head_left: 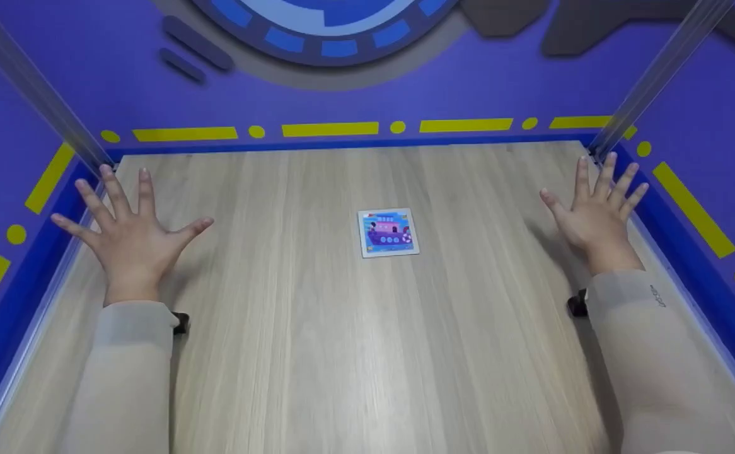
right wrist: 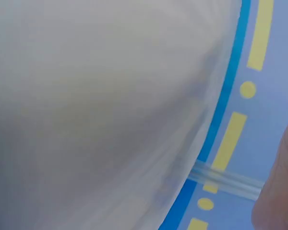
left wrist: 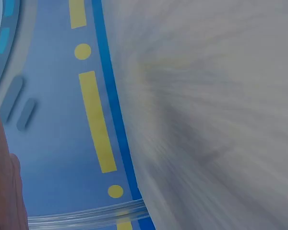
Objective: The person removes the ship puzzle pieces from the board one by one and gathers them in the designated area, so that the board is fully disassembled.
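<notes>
Near the left edge of the table, my left hand (head_left: 134, 243) hovers with its fingers straight and spread wide, holding nothing. On the opposite side my right hand (head_left: 597, 224) is held the same way, fingers fanned out and nothing in it. Between them, a bit beyond the middle of the wooden table (head_left: 317, 353), lies a small flat square (head_left: 387, 232) with a pale border and a pink, purple and blue ship picture. Neither hand touches it. Only a strip of the left hand (left wrist: 5, 177) and of the right hand (right wrist: 281, 191) enters the wrist views.
Purple-blue panels (head_left: 342, 104) with yellow bars and dots enclose the table at the back and both sides. Clear upright posts stand at the far left corner (head_left: 46, 94) and far right corner (head_left: 664, 75). Small black devices (head_left: 181, 323) sit at the sleeve cuffs.
</notes>
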Tool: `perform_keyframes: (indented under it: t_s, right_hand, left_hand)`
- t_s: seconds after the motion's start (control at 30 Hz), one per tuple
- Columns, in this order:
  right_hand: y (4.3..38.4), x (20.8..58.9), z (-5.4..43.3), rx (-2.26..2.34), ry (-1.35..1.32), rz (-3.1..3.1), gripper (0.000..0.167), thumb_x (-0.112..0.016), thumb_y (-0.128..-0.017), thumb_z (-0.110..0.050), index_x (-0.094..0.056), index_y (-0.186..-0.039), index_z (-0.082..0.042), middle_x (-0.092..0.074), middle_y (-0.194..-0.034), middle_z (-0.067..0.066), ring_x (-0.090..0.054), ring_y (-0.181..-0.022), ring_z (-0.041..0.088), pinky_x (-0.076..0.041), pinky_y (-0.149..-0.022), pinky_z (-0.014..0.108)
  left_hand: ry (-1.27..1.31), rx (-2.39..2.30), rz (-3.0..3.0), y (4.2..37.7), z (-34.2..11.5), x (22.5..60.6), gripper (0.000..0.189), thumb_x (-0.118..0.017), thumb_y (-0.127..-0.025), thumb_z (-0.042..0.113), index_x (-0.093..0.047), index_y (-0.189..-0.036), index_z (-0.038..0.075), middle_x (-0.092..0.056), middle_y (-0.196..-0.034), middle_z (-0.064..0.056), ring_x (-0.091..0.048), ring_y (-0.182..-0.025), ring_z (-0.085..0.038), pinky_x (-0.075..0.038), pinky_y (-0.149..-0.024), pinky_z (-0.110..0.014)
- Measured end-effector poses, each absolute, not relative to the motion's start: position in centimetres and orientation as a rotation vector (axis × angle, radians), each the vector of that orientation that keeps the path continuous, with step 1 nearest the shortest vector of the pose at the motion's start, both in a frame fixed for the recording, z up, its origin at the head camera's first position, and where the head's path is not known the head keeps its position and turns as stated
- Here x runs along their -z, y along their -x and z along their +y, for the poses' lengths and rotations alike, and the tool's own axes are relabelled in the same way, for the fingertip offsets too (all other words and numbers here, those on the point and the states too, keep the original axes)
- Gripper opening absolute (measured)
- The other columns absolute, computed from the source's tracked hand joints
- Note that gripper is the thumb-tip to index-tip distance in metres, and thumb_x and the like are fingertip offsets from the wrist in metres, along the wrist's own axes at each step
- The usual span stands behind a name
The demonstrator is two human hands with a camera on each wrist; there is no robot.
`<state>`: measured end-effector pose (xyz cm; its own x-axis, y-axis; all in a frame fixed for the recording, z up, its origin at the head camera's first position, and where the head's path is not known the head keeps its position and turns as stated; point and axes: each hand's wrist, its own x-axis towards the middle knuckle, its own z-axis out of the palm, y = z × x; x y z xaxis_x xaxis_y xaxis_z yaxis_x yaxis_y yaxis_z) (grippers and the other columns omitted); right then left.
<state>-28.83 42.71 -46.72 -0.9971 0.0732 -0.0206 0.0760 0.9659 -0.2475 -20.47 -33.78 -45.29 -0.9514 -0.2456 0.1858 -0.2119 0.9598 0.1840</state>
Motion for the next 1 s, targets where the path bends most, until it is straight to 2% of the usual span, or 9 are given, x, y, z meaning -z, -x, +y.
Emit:
perform_keyframes:
  t_s: [0.33, 0.5, 0.6, 0.73, 0.83, 1.0]
  right_hand:
    - [29.0, 45.5, 38.4, 0.494, -0.025, 3.187, 0.107, -0.025, -0.105, -0.091, 0.03, -0.175, -0.031, 0.056, -0.172, -0.001, 0.055, -0.159, 0.042, 0.037, -0.125, 0.076]
    - [29.0, 45.1, 36.2, 0.559, 0.011, 3.226, 0.108, -0.03, -0.105, -0.09, 0.027, -0.177, -0.031, 0.051, -0.177, 0.004, 0.049, -0.164, 0.045, 0.033, -0.13, 0.075]
    - [28.8, 44.7, 34.9, 0.588, 0.04, 3.248, 0.108, -0.032, -0.106, -0.089, 0.024, -0.178, -0.032, 0.049, -0.179, 0.004, 0.046, -0.166, 0.046, 0.03, -0.132, 0.075]
    - [28.6, 44.0, 32.8, 0.633, 0.08, 3.27, 0.106, -0.036, -0.107, -0.086, 0.021, -0.179, -0.034, 0.047, -0.18, 0.002, 0.044, -0.167, 0.045, 0.026, -0.135, 0.075]
    - [28.5, 43.6, 31.2, 0.683, 0.117, 3.267, 0.103, -0.039, -0.108, -0.084, 0.019, -0.18, -0.036, 0.047, -0.18, 0.0, 0.044, -0.168, 0.043, 0.028, -0.135, 0.071]
    - [28.4, 43.3, 29.0, 0.759, 0.178, 3.257, 0.101, -0.041, -0.109, -0.083, 0.015, -0.18, -0.039, 0.045, -0.182, 0.0, 0.043, -0.169, 0.041, 0.027, -0.137, 0.069]
  left_hand:
    - [-0.339, 0.292, -2.868, 21.0, -31.2, 44.6, 0.136, -0.045, -0.081, 0.111, 0.009, -0.18, 0.036, 0.041, -0.181, -0.004, 0.041, -0.168, -0.043, 0.027, -0.122, -0.091]
    - [-0.353, 0.358, -2.792, 21.0, -30.0, 43.9, 0.135, -0.052, -0.081, 0.109, 0.002, -0.181, 0.037, 0.038, -0.183, -0.001, 0.037, -0.171, -0.041, 0.027, -0.125, -0.088]
    - [-0.356, 0.403, -2.746, 20.9, -29.3, 43.4, 0.133, -0.056, -0.082, 0.106, 0.0, -0.181, 0.038, 0.035, -0.185, -0.002, 0.034, -0.172, -0.042, 0.026, -0.127, -0.087]
    - [-0.325, 0.469, -2.696, 20.9, -28.1, 42.7, 0.132, -0.054, -0.081, 0.107, 0.003, -0.18, 0.042, 0.031, -0.187, -0.003, 0.029, -0.175, -0.044, 0.023, -0.129, -0.086]
    - [-0.306, 0.53, -2.662, 20.9, -27.2, 42.3, 0.131, -0.054, -0.081, 0.108, 0.001, -0.181, 0.043, 0.028, -0.189, -0.004, 0.026, -0.176, -0.045, 0.022, -0.13, -0.085]
    - [-0.229, 0.688, -2.612, 21.0, -26.0, 41.7, 0.128, -0.064, -0.086, 0.098, -0.004, -0.182, 0.038, 0.019, -0.191, -0.004, 0.021, -0.177, -0.042, 0.019, -0.134, -0.081]
